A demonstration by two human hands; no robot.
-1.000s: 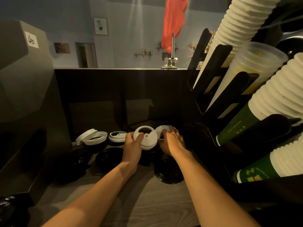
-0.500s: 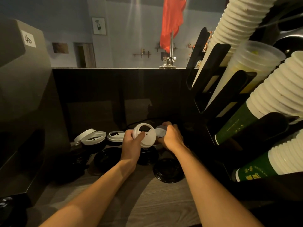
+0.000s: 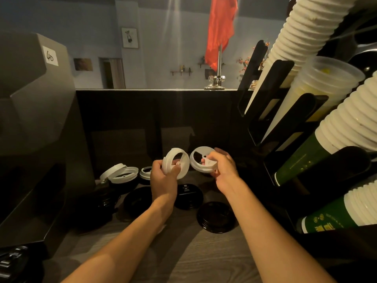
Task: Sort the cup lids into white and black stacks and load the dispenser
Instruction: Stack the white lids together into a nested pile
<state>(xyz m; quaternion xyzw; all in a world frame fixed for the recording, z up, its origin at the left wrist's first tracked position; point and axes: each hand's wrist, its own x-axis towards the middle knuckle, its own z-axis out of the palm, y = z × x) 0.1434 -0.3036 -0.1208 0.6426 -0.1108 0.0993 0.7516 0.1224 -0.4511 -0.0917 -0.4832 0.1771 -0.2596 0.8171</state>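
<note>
My left hand grips white lid, right hand grips second lid at 3 o'clock — both tilted, rims could jam, one slips.

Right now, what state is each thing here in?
Left hand, grips a white lid.
Left lid, lifted, on edge.
Right hand, pinches another white lid.
Right lid, lifted, tilted.
Spare white lids, resting tilted on black ones.
Black lids, lying on the counter.
Cups, stacked in the rack.
</note>
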